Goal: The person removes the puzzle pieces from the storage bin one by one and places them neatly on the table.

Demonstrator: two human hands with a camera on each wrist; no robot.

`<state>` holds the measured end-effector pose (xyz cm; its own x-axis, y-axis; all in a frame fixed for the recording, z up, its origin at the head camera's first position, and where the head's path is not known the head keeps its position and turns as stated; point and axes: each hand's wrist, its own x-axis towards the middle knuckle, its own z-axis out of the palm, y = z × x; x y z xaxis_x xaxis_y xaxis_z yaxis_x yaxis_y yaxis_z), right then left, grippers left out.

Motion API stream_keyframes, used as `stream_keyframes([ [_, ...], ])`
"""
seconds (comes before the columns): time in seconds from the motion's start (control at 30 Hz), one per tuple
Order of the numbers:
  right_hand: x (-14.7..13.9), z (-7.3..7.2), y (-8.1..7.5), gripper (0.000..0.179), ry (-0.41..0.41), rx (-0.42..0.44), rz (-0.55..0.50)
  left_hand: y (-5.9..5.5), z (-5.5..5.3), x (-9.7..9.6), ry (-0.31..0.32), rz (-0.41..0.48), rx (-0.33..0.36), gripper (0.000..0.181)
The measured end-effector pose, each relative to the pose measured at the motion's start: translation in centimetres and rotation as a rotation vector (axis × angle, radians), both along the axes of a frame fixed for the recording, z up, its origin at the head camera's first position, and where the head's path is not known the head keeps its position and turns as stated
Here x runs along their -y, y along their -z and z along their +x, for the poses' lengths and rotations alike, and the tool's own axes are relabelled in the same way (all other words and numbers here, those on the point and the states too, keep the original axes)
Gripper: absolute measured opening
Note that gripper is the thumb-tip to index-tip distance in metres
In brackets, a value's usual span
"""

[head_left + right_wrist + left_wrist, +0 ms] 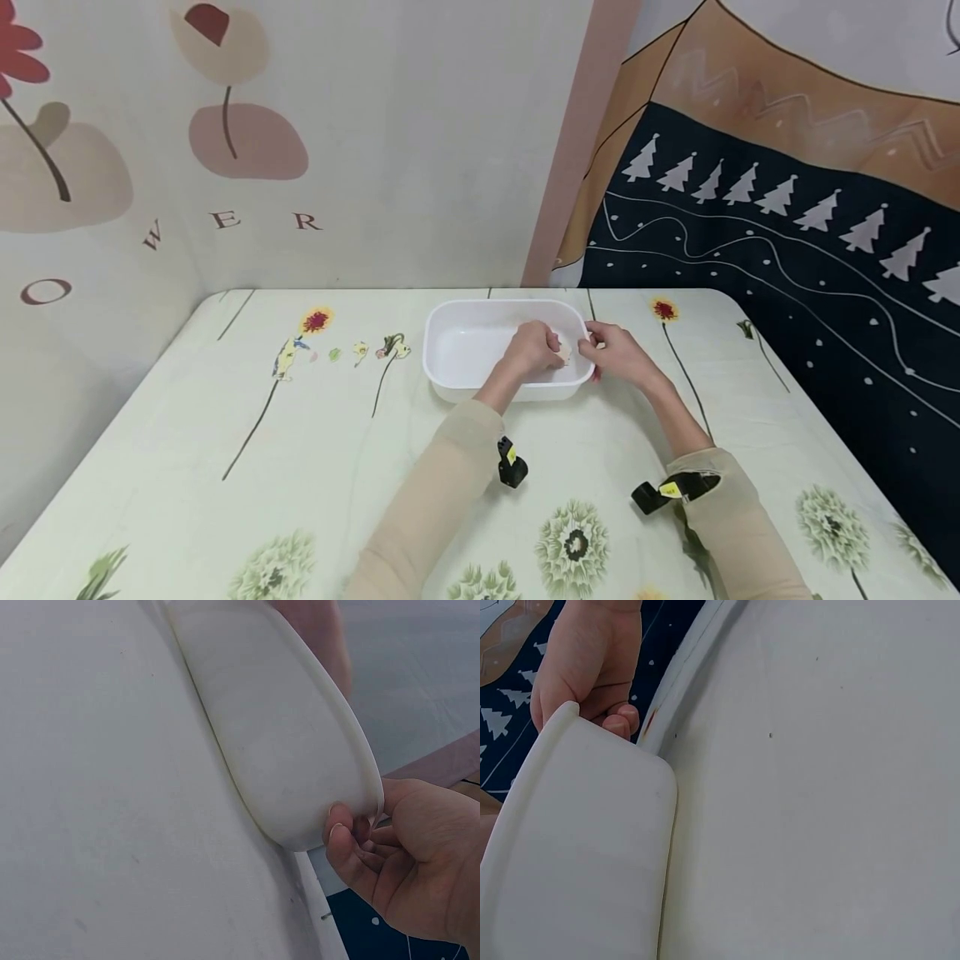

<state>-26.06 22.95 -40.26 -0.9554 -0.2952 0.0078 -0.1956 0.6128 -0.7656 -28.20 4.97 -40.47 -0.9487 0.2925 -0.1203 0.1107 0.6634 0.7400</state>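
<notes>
A white oblong plastic basin (465, 392) stands on the table. My left hand (531, 346) reaches over its near wall, fingers curled down at the right end inside. By those fingertips a small pale piece with reddish specks (565, 353) shows, mostly covered by the hand; its kind does not show. My right hand (617, 353) grips the basin's right end by the rim. In the right wrist view, the thumb is over the rim and the curled fingers (341, 840) lie against the outer wall. The left wrist view shows the basin's outer side wall (592, 825).
A pale tablecloth printed with flowers (300, 517) covers the table. Several small flower-like shapes (360, 352) lie in a row left of the basin. Behind are a pale wall (420, 150) and a dark hanging with trees (750, 250). Each wrist wears a black camera (513, 467).
</notes>
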Motion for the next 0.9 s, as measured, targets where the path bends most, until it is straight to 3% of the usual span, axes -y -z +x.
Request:
stream_keyframes([
  [0.27, 0.1, -0.03, 0.05, 0.036, 0.009, -0.005, 0.002, 0.28, -0.22, 0.13, -0.008, 0.101, -0.018, 0.007],
  [0.5, 0.08, -0.01, -0.07, 0.036, 0.007, 0.001, 0.006, 0.07, -0.22, 0.09, -0.043, 0.223, -0.039, 0.017],
  [0.9, 0.1, -0.03, -0.03, 0.037, 0.013, 0.009, 0.014, 0.0, -0.37, 0.16, -0.023, 0.231, -0.105, 0.025],
])
